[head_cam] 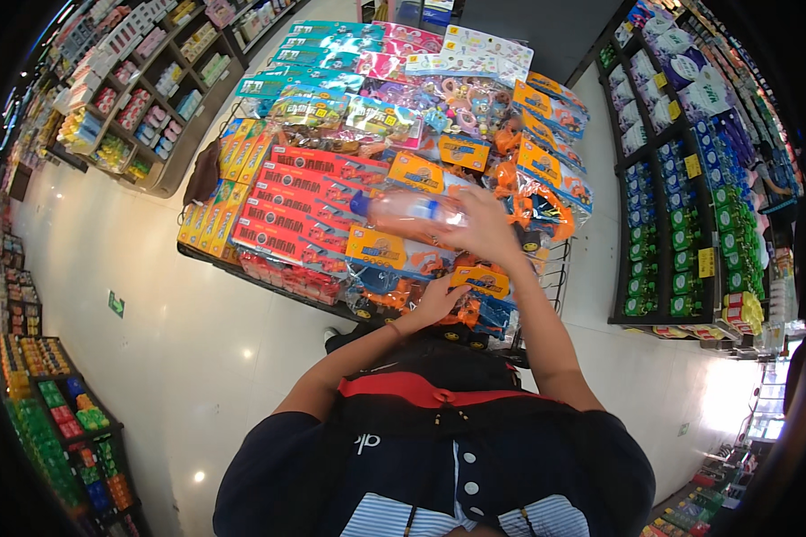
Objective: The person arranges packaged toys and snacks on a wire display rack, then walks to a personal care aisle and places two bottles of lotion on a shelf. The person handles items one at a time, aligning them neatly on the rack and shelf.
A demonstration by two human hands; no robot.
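My right hand [483, 225] is closed around the lower end of a clear plastic bottle [406, 213] with a blue cap and an orange-pink look, slightly blurred. The bottle lies sideways above a display of bagged toys, its cap towards the left. My left hand [438, 301] rests at the near edge on a bagged toy vehicle with an orange header card [480, 282]; whether its fingers grip the bag cannot be told. Red toy boxes [295, 221] with fire-truck pictures are stacked left of the bottle. More bagged orange toy vehicles [544, 201] lie to the right.
Yellow boxes [242, 151] line the display's left side, beside a dark brown cloth or bag [203, 173]. Teal-carded toy packs [322, 40] lie at the back. A wire rack edge [561, 275] shows at right. Stocked shelves [672, 221] stand right and left across the tiled floor [168, 282].
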